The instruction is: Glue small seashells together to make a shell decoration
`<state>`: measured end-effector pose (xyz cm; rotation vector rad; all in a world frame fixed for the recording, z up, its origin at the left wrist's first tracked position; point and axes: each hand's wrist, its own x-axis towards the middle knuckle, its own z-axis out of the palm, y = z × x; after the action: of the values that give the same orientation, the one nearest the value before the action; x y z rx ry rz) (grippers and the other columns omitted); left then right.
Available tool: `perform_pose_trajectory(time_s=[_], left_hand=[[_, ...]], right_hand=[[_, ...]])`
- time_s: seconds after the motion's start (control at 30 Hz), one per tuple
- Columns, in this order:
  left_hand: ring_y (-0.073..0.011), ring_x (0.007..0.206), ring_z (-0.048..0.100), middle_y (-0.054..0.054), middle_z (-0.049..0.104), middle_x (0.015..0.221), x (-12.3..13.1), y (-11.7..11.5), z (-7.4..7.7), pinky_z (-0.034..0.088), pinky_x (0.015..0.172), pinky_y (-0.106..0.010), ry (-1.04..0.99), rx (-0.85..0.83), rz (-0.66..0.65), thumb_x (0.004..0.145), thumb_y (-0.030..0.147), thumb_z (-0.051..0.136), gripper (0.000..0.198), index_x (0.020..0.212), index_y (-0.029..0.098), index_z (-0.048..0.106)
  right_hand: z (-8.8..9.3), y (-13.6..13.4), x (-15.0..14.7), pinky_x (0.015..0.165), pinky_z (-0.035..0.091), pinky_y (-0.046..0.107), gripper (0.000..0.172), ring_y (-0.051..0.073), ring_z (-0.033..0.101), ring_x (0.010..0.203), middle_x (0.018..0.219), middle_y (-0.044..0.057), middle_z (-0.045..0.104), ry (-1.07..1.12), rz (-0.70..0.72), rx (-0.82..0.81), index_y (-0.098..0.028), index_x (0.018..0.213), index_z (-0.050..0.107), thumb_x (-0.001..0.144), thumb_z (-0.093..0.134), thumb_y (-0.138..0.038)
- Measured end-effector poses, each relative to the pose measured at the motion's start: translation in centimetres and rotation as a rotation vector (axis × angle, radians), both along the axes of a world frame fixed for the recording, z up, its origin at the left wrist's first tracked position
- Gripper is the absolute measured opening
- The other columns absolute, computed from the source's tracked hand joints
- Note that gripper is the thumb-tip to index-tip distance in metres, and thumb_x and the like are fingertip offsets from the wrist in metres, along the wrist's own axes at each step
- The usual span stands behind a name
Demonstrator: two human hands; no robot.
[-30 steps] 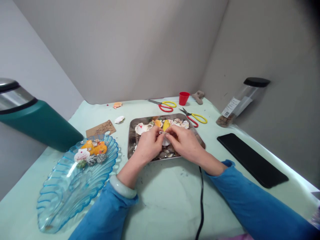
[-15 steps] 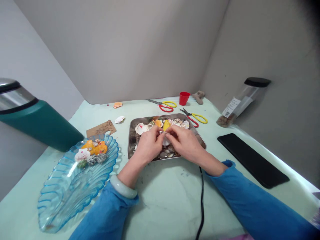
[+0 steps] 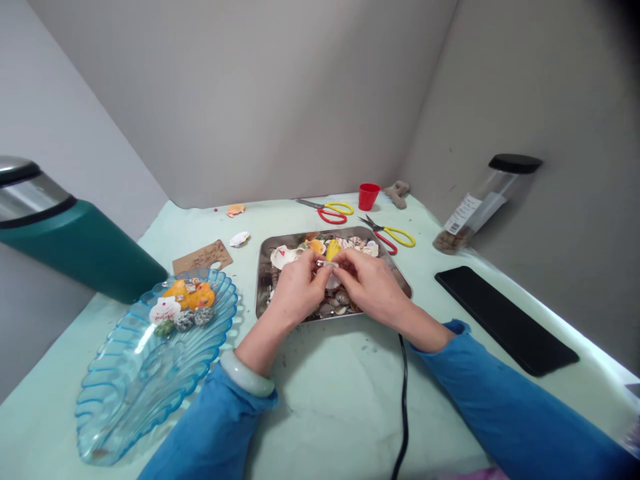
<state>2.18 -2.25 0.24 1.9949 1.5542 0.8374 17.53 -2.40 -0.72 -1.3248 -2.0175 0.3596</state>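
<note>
Pinching something small (image 3: 328,264) above green table (image 3: 330,393), amid grey walls (image 3: 260,100): left grip (image 3: 299,287), right grip (image 3: 373,283).

I see only a slight shift at the fingers (image 3: 341,273), above the tray (image 3: 263,280) in the middle of the bench (image 3: 320,387). The right hand's (image 3: 373,280) thumb tip now sits a little farther from the left hand's (image 3: 300,283), and more of the small pale piece (image 3: 330,264) pinched between them shows. My view has drifted a trace since the first picture: the blue dish (image 3: 120,407), toward the bench's near left corner, appears slightly farther right.
</note>
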Motion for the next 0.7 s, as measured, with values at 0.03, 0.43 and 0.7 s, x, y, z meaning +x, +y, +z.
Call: perform_pose_trajectory(time_s=[0.03,0.43,0.7], left_hand=[[-0.0137,0.057,0.057,0.0,0.063,0.063,0.02,-0.04,0.07,0.039,0.057,-0.023,-0.001,-0.001,-0.004,0.084,0.036,0.047,0.023,0.095,0.019,0.057],[-0.0137,0.054,0.054,0.0,0.06,0.057,0.1,-0.06,0.31,0.039,0.057,-0.023,0.008,0.005,-0.001,0.084,0.032,0.047,0.021,0.093,0.018,0.059],[-0.0128,0.053,0.054,0.001,0.059,0.056,0.01,0.03,-0.02,0.037,0.054,-0.022,-0.049,-0.004,-0.015,0.084,0.037,0.047,0.025,0.093,0.019,0.061]], right_hand=[[0.04,-0.01,-0.01,0.066,0.039,0.026,0.012,0.016,0.058,0.074,0.082,0.003,0.065,-0.001,-0.004,0.0,-0.019,0.089,0.058,0.087,0.047,-0.025],[-0.04,0.1,-0.06,0.069,0.04,0.027,0.014,0.016,0.059,0.077,0.086,0.003,0.065,0.023,0.025,0.001,-0.02,0.092,0.059,0.087,0.047,-0.024],[-0.03,0.07,-0.02,0.067,0.039,0.026,0.013,0.016,0.057,0.075,0.083,0.003,0.064,0.027,0.035,0.018,-0.019,0.088,0.058,0.087,0.046,-0.023]])
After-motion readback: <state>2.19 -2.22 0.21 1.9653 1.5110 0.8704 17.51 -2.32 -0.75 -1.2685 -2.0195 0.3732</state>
